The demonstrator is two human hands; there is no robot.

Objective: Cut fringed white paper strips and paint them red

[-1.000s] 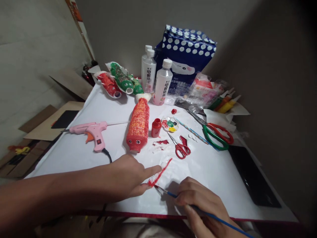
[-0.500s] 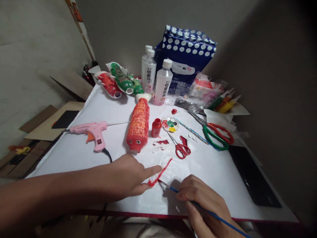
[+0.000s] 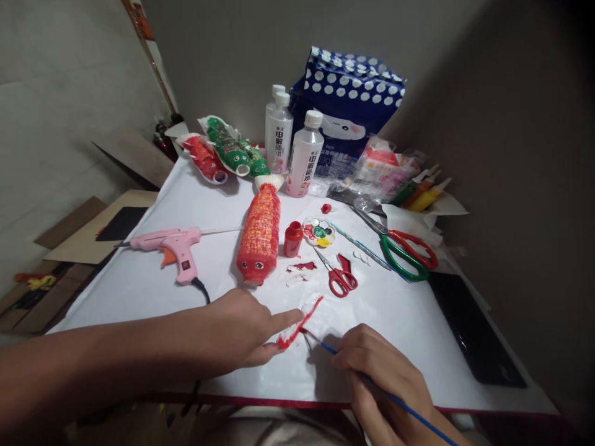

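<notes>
Head view: white-covered counter (image 3: 153,285) carries a red bottle fish (image 3: 260,232), a pink glue gun (image 3: 171,244) and red scissors (image 3: 341,279). Near its front edge, the left hand (image 3: 242,331) pins a small red-edged paper strip (image 3: 300,323) flat with its extended forefinger. Right hand (image 3: 381,371), fingers closed around a thin blue paintbrush (image 3: 353,365), sets the tip at the strip's lower edge. Painting seems underway; continuing likely calls for steady strokes along that edge.
</notes>
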